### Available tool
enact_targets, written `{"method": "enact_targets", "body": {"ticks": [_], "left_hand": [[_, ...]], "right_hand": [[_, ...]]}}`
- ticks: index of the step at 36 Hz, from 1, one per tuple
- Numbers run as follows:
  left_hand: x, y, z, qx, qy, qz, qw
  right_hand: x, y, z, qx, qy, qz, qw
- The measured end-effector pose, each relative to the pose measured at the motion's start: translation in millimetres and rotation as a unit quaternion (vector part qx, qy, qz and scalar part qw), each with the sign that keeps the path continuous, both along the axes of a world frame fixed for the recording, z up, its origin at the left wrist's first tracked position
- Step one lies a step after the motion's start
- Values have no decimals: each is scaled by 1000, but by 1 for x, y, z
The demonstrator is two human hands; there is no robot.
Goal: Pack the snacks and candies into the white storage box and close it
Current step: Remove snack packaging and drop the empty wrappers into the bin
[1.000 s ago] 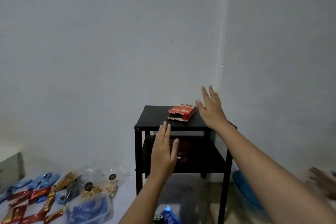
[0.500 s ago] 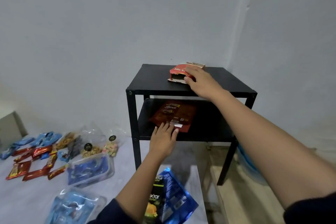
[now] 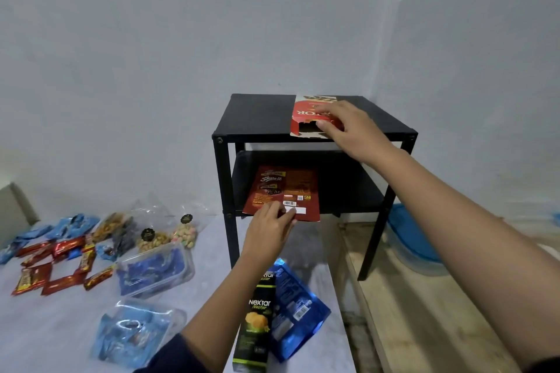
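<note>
A red snack box (image 3: pixel 306 116) lies on top of a black side table (image 3: pixel 257 113). My right hand (image 3: pixel 348 127) grips the box's near right end, thumb at its torn opening. On the lower shelf lies a flat dark-red snack pouch (image 3: pixel 285 188). My left hand (image 3: pixel 269 228) pinches the pouch's front edge. A green Nextar box (image 3: pixel 256 324) and a blue foil pouch (image 3: pixel 295 307) lie below my left arm. No white storage box is visible.
On the light surface at left lie red and blue candy wrappers (image 3: pixel 51 263), clear bags of nuts and sweets (image 3: pixel 151 236) and two clear tubs of blue candies (image 3: pixel 154 271). A blue-lidded container (image 3: pixel 409 239) sits on the floor right of the table.
The camera has moved closer and tilted down. My right hand went from reaching to gripping the red box. My left hand dropped to the lower shelf and took the pouch's edge.
</note>
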State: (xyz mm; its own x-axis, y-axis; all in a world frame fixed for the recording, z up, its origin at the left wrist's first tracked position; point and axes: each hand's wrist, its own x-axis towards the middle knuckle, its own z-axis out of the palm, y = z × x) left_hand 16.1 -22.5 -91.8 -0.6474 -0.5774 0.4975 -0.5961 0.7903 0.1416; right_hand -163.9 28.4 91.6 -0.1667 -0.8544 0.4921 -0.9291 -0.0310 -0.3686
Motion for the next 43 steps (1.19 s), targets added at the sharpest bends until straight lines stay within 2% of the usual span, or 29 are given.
{"method": "enact_targets", "body": {"ticks": [5, 12, 16, 21, 27, 34, 39, 43], "left_hand": [[3, -6, 12, -71, 9, -56, 996], [12, -6, 26, -93, 70, -73, 990], [18, -2, 38, -45, 151, -92, 983], [30, 3, 60, -23, 168, -118, 978], [58, 11, 87, 66, 257, -85, 960], [131, 28, 110, 97, 318, -61, 941], [213, 48, 115, 94, 329, -5, 939], [291, 67, 114, 90, 371, 61, 922]], "right_hand": [[5, 7, -3, -34, 5, -8, 999], [7, 12, -8, -85, -29, -5, 996], [4, 15, -7, -111, -42, 7, 993], [5, 19, 2, -124, -48, 22, 991], [23, 27, 28, -146, -73, 14, 986], [85, 34, 47, -171, -87, 44, 980], [156, 34, 51, -196, -116, 95, 969], [224, 31, 47, -202, -149, 154, 956]]}}
